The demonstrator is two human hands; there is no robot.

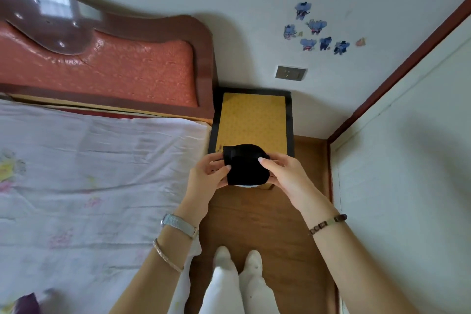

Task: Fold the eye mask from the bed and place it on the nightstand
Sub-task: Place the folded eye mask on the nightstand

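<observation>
The black eye mask [246, 164] is held up between both hands, off the bed [89, 173] and in front of the near edge of the nightstand [252, 120], which lies just beyond the fingertips. The left hand [207, 173] pinches the mask's left side, thumb on the front face and fingers curled behind; the right hand [283, 176] grips the right side the same way, thumb pressed across the top of the fabric. The mask looks already doubled over into a compact, rounded bundle, with a strap end showing at its upper left, so the folding step seems to be finishing and the placing step is next. That move calls for carrying the bundle forward over the yellow top of the nightstand, lowering it flat and letting go with both hands without the fold springing open. The bed stays to the left of the left hand.
</observation>
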